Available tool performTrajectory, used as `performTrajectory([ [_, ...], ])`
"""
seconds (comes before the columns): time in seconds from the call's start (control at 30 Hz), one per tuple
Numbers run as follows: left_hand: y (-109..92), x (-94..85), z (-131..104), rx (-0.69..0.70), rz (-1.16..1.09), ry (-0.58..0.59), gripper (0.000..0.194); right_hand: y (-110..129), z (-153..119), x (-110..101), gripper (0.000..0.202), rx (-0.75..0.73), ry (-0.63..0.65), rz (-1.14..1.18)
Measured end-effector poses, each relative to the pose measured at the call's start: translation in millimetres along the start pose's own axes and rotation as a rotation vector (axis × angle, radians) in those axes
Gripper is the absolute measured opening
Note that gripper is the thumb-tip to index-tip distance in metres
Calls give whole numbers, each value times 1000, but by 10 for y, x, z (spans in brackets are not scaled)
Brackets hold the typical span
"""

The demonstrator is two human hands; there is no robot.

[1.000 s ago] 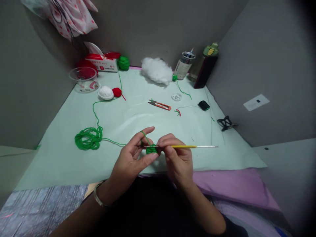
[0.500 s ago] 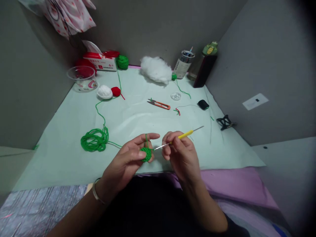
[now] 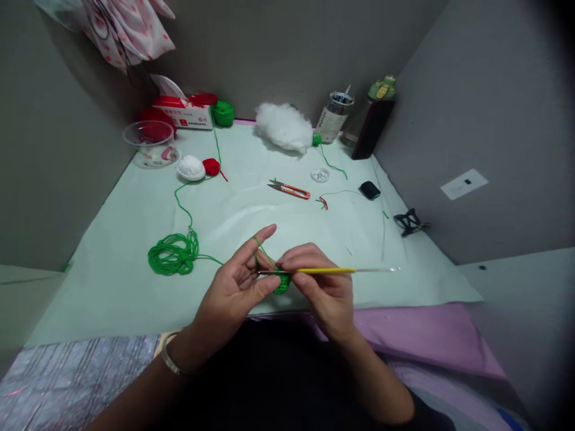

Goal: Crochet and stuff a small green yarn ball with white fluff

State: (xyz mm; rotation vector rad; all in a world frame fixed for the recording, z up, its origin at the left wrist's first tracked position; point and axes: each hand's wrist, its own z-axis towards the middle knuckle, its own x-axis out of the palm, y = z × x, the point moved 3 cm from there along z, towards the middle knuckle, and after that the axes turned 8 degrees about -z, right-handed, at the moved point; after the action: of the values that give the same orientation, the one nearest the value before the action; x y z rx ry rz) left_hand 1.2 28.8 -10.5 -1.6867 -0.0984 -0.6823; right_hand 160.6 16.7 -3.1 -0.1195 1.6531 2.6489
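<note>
Between thumb and fingers, my left hand (image 3: 238,278) pinches a small green crocheted piece (image 3: 282,284), partly hidden by the fingertips. Green yarn loops over its raised index finger. My right hand (image 3: 323,287) grips a yellow-handled crochet hook (image 3: 330,270), held nearly level, its metal tip crossing the upper edge of the green piece. The right fingertips are close beside the piece. From my left hand the yarn runs to a loose green coil (image 3: 173,254) on the table.
Orange thread snips (image 3: 290,190) lie beyond my hands, near a small white dish (image 3: 320,175). White stuffing (image 3: 284,127), a pen holder (image 3: 333,120) and a bottle (image 3: 372,120) stand behind. White yarn (image 3: 191,168) and a plastic tub (image 3: 155,149) are at left; a black clip (image 3: 409,222) is right.
My right hand has moved left to the green piece, and the hook has turned from slanted to nearly level. The green piece has shifted slightly right; my left index finger is raised higher.
</note>
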Motion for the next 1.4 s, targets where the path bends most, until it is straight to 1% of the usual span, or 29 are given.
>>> performTrajectory([
  [0.07, 9, -4, 2, -20, 6, 10, 77, 22, -11, -5, 19, -21, -14, -60],
  [0.13, 18, -8, 3, -35, 20, 24, 76, 9, -22, -7, 18, -10, -56, -70],
  [0.23, 25, -11, 4, -15, 14, 35, 66, -64, -18, 1, 12, 71, -115, 61],
  [0.33, 38, -16, 2, -3, -23, -6, 68, -129, 9, 23, 12, 168, -148, 222],
  [0.4, 47, -18, 1, -1, -30, -37, 70, -140, 29, 36, 14, 207, -162, 269],
  [0.57, 38, -30, -4, 12, -21, -73, 70, -121, 45, 51, 15, 218, -154, 335],
  [0.67, 31, -37, -8, -8, -4, -85, 71, -129, 30, 35, 16, 214, -119, 308],
  [0.87, 12, -26, 8, -10, 42, -80, 72, -148, 18, -34, 14, 149, -48, 248],
  [0.97, 0, -21, 11, -10, 72, -82, 72, -115, 25, -55, 14, 108, -18, 208],
  [1.07, -6, -19, 2, 8, 132, -110, 71, -35, 19, -66, 16, 35, -8, 51],
  [1.2, -6, -16, -18, 66, 235, -181, 67, 84, -23, -38, 20, -161, 25, -236],
  [1.27, -7, -14, -24, 92, 262, -209, 66, 103, -53, -17, 20, -242, 23, -311],
  [1.33, -7, -15, -23, 98, 258, -218, 66, 81, -74, -4, 20, -256, 3, -310],
  [1.4, -13, -17, -17, 95, 240, -211, 66, 36, -81, 1, 21, -220, -21, -251],
])
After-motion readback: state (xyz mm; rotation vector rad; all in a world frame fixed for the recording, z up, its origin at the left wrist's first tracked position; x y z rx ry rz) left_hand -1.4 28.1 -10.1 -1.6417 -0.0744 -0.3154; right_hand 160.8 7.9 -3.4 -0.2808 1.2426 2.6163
